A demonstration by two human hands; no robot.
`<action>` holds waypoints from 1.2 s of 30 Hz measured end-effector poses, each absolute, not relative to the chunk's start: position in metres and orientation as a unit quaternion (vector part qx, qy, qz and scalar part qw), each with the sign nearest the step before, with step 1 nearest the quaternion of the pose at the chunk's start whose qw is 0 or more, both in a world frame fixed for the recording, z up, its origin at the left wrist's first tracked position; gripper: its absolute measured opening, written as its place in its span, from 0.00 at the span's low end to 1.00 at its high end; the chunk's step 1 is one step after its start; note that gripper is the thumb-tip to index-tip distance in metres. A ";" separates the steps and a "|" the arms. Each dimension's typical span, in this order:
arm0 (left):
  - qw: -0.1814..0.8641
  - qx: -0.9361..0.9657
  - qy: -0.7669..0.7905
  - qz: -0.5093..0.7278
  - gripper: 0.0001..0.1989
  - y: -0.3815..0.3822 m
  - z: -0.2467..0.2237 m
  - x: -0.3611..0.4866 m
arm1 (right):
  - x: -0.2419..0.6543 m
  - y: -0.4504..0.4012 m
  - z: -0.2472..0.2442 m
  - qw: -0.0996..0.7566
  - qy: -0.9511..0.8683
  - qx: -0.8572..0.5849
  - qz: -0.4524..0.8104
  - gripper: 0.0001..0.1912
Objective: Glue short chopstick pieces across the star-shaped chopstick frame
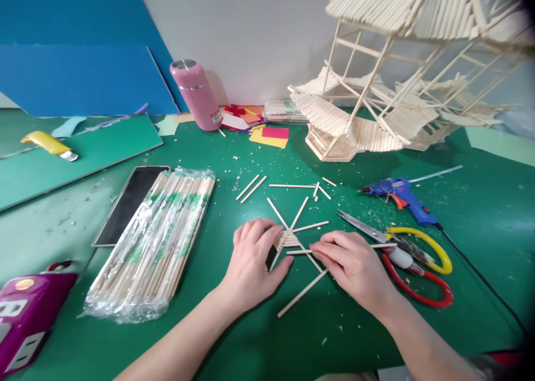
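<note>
A small star-shaped frame of wooden sticks (pixel 311 225) lies on the green table, its lower section filled with short parallel sticks. My left hand (pixel 253 253) steadies its left side, with the thumb and index finger around the filled section. A thin wooden stick (pixel 298 252) is pinched in the closed fingers of my right hand (pixel 351 264). That stick crosses just below the filled section and pokes out behind the hand to the right. Another loose-looking stick (pixel 301 294) points toward the near edge; my right fingers hide its upper end.
Right of my hands lie scissors (pixel 418 292) and a blue glue gun (pixel 397 194) with its cord. Behind stands a large stick-built model (pixel 359 102). Leftward are bagged sticks (pixel 154 242), a phone (pixel 129 203), a purple power strip (pixel 33 314), a yellow cutter (pixel 48 144) and a pink bottle (pixel 196 94).
</note>
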State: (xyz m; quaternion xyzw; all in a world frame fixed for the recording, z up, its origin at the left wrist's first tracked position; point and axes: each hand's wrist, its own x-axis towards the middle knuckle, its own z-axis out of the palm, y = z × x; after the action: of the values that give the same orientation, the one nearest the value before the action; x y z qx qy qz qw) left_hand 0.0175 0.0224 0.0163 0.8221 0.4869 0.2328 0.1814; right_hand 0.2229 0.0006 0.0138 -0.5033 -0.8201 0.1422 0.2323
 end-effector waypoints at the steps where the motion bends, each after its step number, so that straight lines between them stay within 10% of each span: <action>1: 0.178 0.825 0.488 0.224 0.17 0.023 0.014 0.018 | 0.222 0.001 0.012 0.235 -0.819 -0.504 0.138 0.09; 36: 0.151 0.839 0.483 0.199 0.10 0.027 0.006 0.011 | 0.206 0.001 0.005 0.240 -0.802 -0.530 0.134 0.09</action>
State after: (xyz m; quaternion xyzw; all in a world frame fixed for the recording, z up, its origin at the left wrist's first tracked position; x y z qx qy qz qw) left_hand 0.0114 0.0273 0.0059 0.8391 0.4830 0.1992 0.1513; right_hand 0.2063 0.0010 0.0047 -0.5297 -0.8024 0.1338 0.2401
